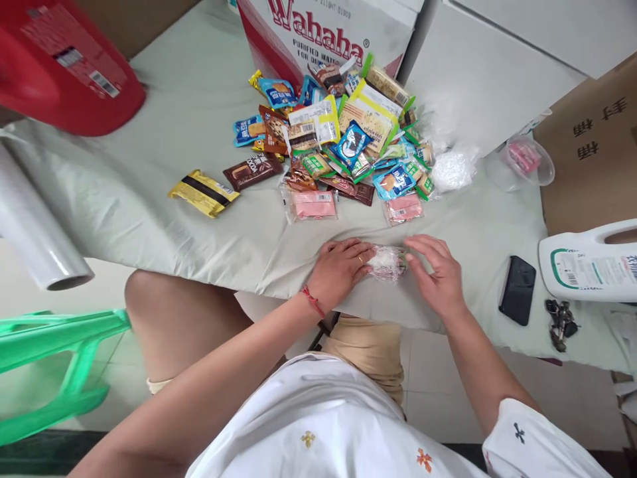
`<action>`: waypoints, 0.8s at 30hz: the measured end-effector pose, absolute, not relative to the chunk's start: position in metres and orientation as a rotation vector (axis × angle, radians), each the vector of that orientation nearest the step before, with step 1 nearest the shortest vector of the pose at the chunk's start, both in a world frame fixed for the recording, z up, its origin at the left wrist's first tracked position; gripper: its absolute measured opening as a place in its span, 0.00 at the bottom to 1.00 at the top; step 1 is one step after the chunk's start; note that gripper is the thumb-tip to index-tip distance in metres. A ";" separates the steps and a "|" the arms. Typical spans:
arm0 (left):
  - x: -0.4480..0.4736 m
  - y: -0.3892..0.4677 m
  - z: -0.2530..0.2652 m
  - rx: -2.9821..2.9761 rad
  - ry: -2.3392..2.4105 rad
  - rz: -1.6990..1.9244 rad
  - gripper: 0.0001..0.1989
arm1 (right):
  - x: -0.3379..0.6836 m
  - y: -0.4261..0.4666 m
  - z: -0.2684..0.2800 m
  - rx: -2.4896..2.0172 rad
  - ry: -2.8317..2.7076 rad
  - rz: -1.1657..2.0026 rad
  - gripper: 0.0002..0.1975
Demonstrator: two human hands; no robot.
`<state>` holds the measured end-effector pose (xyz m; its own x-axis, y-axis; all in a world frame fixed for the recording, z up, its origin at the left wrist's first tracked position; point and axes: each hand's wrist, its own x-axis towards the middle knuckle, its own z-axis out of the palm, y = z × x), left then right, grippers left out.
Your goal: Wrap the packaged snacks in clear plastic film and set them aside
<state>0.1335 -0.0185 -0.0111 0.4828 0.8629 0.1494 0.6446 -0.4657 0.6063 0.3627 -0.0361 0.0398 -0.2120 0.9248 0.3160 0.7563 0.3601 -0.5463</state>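
Observation:
A shiny, clear plastic-wrapped packet [388, 263], whitish with some pink at its edges, lies near the table's front edge between my two hands. My left hand [341, 265], with a ring and a red bracelet, closes its fingers over the packet's left end. On the other side, my right hand [438, 273] is open, fingers apart, with the thumb and fingertips close by the packet's right end. Just beyond lie two pink packets, one to the left [314, 206] and one to the right [404, 209]. Behind them is a heap of wrapped snacks [365, 123].
A yellow snack [204, 192] lies left. Against the heap stands a Wahaha carton [328, 33]. Crumpled clear plastic [454, 169] and a plastic cup [540, 166] are at right, nearer a phone [517, 291], keys [561, 324] and white jug [590, 262]. A film roll [37, 219] is far left.

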 end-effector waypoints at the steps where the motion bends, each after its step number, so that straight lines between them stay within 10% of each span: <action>1: 0.134 -0.019 -0.011 2.263 1.253 0.611 0.19 | 0.359 -0.029 0.035 -1.409 -2.179 0.322 0.21; 19: 0.131 -0.012 -0.006 2.102 1.358 0.597 0.33 | 0.364 -0.006 0.004 -1.141 -2.892 0.039 0.26; 24: 0.100 -0.026 0.004 1.590 1.279 1.017 0.34 | 0.353 -0.006 0.027 -1.333 -2.506 0.389 0.29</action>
